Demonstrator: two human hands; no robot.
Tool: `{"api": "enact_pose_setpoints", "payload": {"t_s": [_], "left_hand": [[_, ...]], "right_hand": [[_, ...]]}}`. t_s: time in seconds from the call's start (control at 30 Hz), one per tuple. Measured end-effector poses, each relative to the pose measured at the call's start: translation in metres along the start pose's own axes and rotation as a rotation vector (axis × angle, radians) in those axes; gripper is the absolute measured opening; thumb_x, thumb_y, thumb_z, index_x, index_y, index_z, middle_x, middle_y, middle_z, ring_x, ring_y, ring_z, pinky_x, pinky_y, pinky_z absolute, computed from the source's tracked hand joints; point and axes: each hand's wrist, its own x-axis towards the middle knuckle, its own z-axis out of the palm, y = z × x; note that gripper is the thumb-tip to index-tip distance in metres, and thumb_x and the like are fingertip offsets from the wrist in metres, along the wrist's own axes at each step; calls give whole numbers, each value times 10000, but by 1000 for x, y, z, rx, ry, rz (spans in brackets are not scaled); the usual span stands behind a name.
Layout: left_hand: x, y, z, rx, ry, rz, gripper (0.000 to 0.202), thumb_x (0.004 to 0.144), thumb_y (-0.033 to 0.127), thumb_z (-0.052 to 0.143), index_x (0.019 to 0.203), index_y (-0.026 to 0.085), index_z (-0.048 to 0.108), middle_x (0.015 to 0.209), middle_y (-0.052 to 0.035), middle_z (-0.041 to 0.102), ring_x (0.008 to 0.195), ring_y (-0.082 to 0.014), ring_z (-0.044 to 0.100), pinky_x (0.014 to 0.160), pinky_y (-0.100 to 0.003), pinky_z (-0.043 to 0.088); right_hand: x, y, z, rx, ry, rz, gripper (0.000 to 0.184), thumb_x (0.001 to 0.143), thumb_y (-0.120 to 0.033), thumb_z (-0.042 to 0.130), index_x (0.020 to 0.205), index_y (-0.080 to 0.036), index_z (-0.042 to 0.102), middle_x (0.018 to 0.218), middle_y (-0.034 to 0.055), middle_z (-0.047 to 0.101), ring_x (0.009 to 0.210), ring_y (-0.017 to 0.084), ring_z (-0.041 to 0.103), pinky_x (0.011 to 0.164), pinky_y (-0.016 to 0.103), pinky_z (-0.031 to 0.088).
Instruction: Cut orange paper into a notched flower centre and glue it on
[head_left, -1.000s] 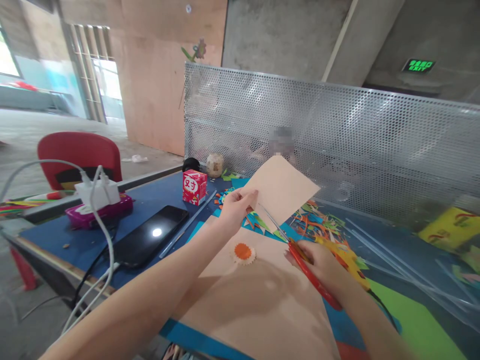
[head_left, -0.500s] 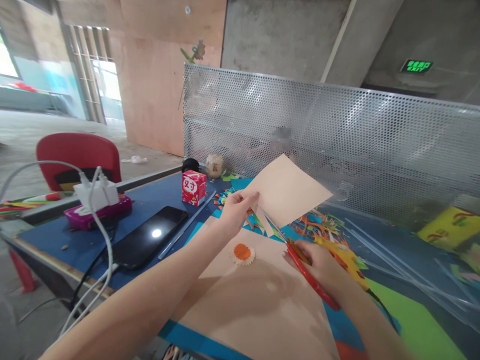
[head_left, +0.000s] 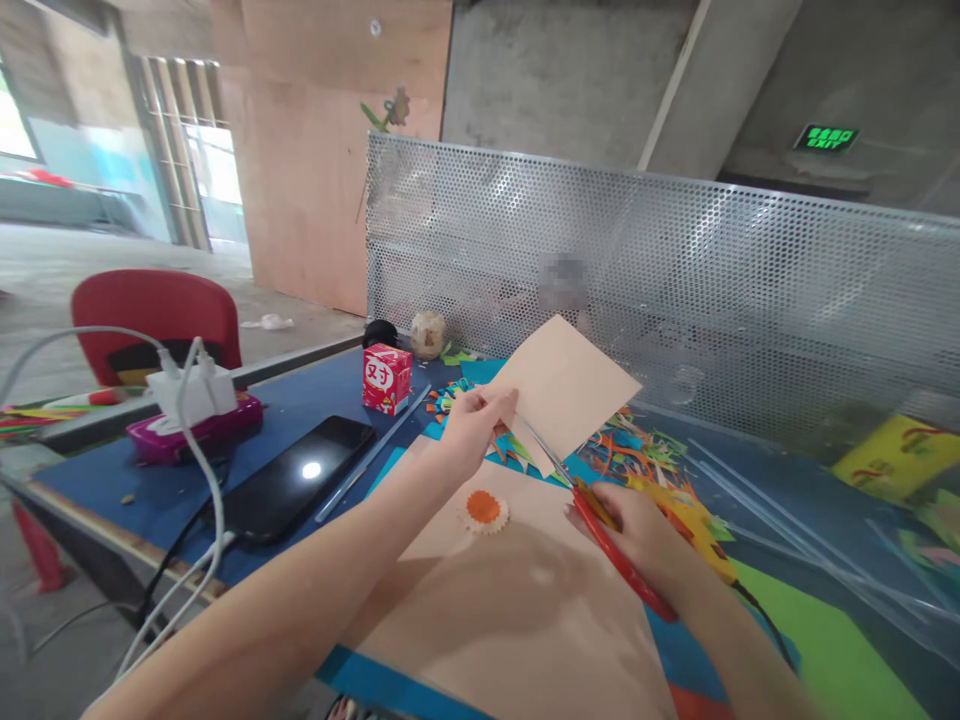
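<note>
Between thumb and fingers my left hand (head_left: 480, 425) pinches the left corner of a beige paper sheet (head_left: 574, 385), raised above the table. My right hand (head_left: 626, 530) is closed round the handles of red-handled scissors (head_left: 607, 545). Their blades point up and left, at the lower edge of the sheet, where a narrow strip hangs beside them. Below lies a larger beige sheet (head_left: 525, 610) with a small orange and cream fringed paper disc (head_left: 484, 510) on it.
Left on the blue table are a black phone (head_left: 300, 475), a red box (head_left: 386, 378) and a purple power strip (head_left: 191, 425) with white cables. Coloured paper scraps (head_left: 637, 445) and a yellow glue gun (head_left: 686, 515) lie right. A perforated metal panel (head_left: 480, 220) stands behind.
The raised sheet has shifted slightly left and its right corner has drawn in. My hands keep nearly the same places, still holding the sheet and the scissors.
</note>
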Motion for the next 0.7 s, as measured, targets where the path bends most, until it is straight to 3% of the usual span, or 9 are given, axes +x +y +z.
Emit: {"api": "enact_pose_setpoints", "payload": {"t_s": [0.2, 0.43, 0.7], "left_hand": [[-2, 2, 3, 6, 17, -3, 312, 490, 332, 779, 557, 137, 544, 548, 6, 577, 540, -108, 558, 614, -261, 477], [-1, 0, 1, 13, 13, 4, 290, 518, 337, 767, 638, 131, 602, 617, -17, 629, 585, -128, 590, 629, -269, 483], [-5, 3, 5, 13, 22, 0, 288, 489, 320, 781, 549, 141, 564, 564, 1, 613, 530, -98, 559, 570, -230, 474]], "right_hand": [[-2, -5, -1, 53, -15, -6, 152, 751, -323, 544, 678, -190, 545, 644, 10, 623, 669, 194, 599, 542, 234, 409], [0, -3, 1, -5, 9, -12, 197, 747, -345, 542, 642, -178, 550, 620, 4, 622, 600, 169, 556, 510, 234, 365], [-1, -2, 1, 12, -6, -22, 171, 759, -328, 535, 686, -174, 546, 664, 18, 619, 650, 185, 565, 545, 244, 379]]}}
